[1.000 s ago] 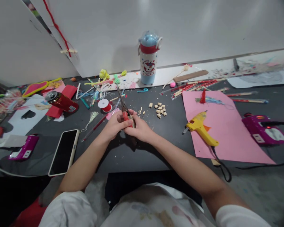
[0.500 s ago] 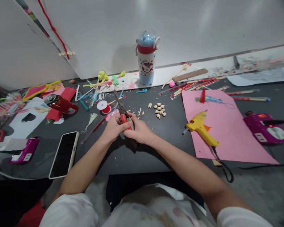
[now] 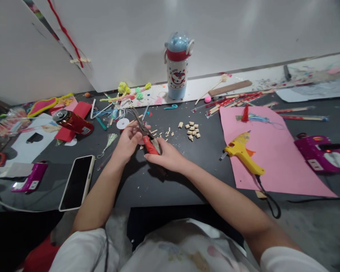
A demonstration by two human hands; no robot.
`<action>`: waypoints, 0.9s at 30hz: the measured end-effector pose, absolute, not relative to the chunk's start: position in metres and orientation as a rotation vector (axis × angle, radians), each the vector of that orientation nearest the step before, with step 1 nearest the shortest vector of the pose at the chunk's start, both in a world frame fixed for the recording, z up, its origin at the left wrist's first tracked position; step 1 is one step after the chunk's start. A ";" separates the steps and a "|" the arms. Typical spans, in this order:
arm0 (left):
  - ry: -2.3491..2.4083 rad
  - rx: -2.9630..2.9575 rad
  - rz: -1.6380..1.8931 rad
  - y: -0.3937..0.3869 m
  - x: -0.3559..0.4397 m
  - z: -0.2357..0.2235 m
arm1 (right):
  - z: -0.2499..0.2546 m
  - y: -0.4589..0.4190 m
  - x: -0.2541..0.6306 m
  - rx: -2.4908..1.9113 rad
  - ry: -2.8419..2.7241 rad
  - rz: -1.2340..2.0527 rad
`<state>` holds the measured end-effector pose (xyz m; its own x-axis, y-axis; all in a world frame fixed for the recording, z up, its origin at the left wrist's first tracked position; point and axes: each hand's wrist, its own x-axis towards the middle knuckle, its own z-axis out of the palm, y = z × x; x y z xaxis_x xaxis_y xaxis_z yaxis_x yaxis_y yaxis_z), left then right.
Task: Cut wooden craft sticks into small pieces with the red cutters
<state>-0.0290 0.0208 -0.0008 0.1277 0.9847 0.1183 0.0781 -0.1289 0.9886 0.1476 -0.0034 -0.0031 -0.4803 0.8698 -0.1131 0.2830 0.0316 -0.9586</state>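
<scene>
My right hand (image 3: 166, 155) is closed round the red handles of a pair of scissors (image 3: 145, 132), whose blades point up and to the left. My left hand (image 3: 128, 141) is beside the blades, its fingers curled at them and pinching something small that I cannot make out. Both hands hover over the dark table (image 3: 164, 185) near its middle. Short cut bits of wooden stick (image 3: 191, 129) lie scattered just right of the scissors. A white spool of red thread (image 3: 122, 123) lies just beyond my left hand.
A phone (image 3: 77, 182) lies face up at the left. A red can (image 3: 73, 121) lies on its side. A blue and red bottle (image 3: 176, 68) stands at the wall. A yellow glue gun (image 3: 242, 152) rests on pink paper (image 3: 272, 158). Purple devices (image 3: 320, 156) sit at both ends.
My left hand has slid away from the scissors' handles up to the blades. The scissors have tilted further left. My right hand keeps hold of the handles.
</scene>
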 end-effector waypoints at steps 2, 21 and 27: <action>1.183 1.481 1.323 0.027 -0.036 -0.001 | -0.001 -0.004 0.148 -1.179 -1.804 1.442; 1.778 2.188 1.496 0.017 -0.055 0.011 | 0.002 -0.005 0.155 -1.097 -1.927 1.436; 1.626 1.860 1.454 0.017 -0.054 0.024 | 0.008 -0.005 0.157 -1.075 -1.961 1.466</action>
